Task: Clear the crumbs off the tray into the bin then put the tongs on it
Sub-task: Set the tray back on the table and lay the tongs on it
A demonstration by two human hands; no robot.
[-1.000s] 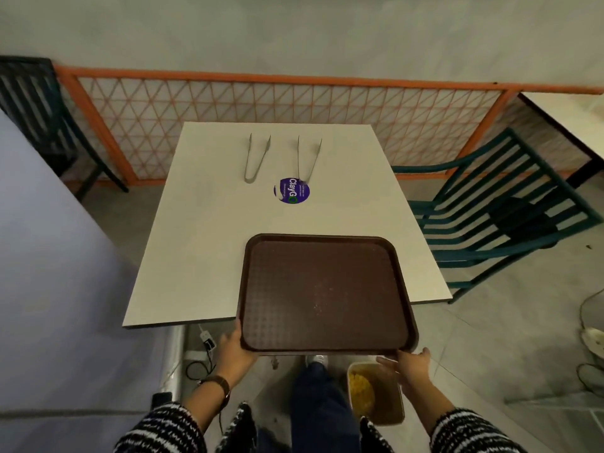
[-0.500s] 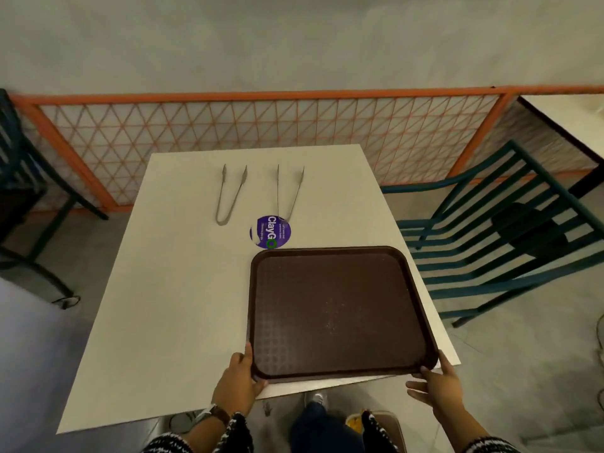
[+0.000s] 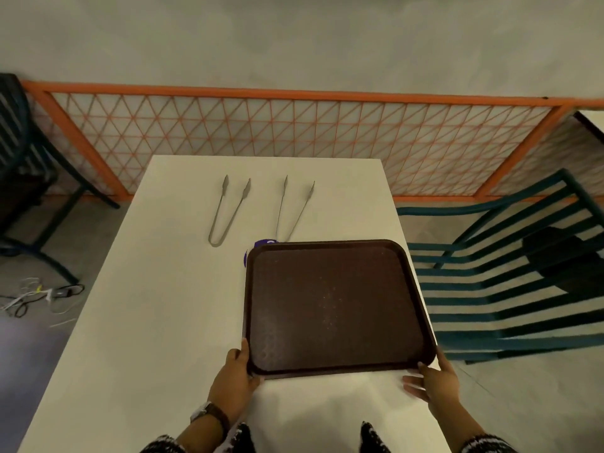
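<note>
A dark brown tray (image 3: 333, 308) lies flat on the white table (image 3: 157, 322), toward its right edge, with faint specks on its middle. My left hand (image 3: 235, 377) grips the tray's near left corner. My right hand (image 3: 434, 380) touches the near right corner with fingers spread. Two metal tongs lie beyond the tray, tips pointing away: the left tongs (image 3: 227, 212) and the right tongs (image 3: 294, 209), whose hinge end sits just behind the tray's far rim. The bin is out of view.
A purple round sticker (image 3: 258, 245) peeks out at the tray's far left corner. A teal slatted chair (image 3: 510, 282) stands right of the table, another dark chair (image 3: 29, 178) at left. An orange lattice fence (image 3: 294, 138) runs behind. Cables (image 3: 39, 295) lie on the floor at left.
The tray has gone from overhanging the table's near edge above the bin to lying farther onto the table, covering most of the sticker. My right hand has loosened at the corner.
</note>
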